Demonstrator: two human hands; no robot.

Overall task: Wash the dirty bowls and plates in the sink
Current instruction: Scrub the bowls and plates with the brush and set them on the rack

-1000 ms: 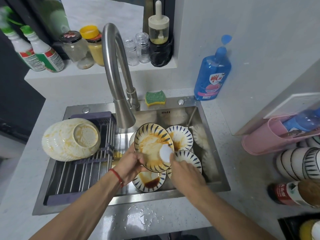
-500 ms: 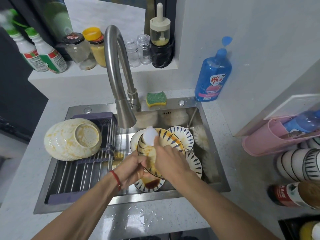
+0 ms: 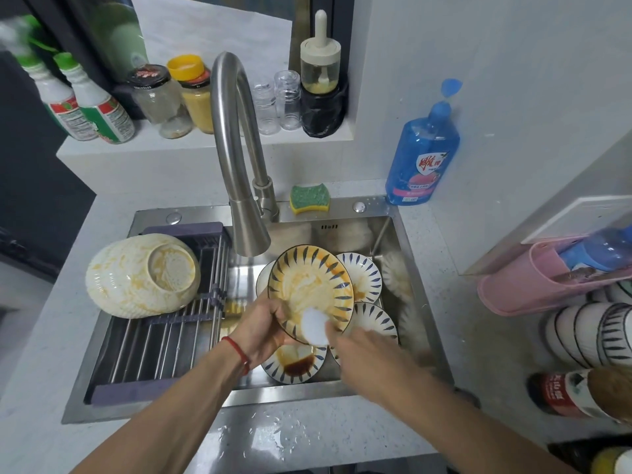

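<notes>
My left hand [image 3: 260, 325] grips the near-left rim of a blue-striped plate [image 3: 307, 285] smeared with orange sauce, tilted up over the sink [image 3: 415, 268]. My right hand [image 3: 355, 348] holds a white scrub pad [image 3: 314, 326] against the plate's near edge. Under it lie more striped plates: one with dark sauce [image 3: 295, 364], one at the back right [image 3: 364, 277], one at the right [image 3: 374, 321]. A large cream bowl [image 3: 140, 275], stained orange, lies upside down on the roll-up rack [image 3: 150, 350].
The faucet [image 3: 236, 155] arches over the sink just above the held plate. A green-yellow sponge [image 3: 309, 198] and a blue soap bottle [image 3: 424, 155] stand behind the sink. Jars and spray bottles line the ledge. Stacked bowls [image 3: 591, 333] and a pink holder [image 3: 533, 282] sit at right.
The right hand swept the white pad from the plate's top left edge down to its near edge. The plate stays tilted in my left hand.
</notes>
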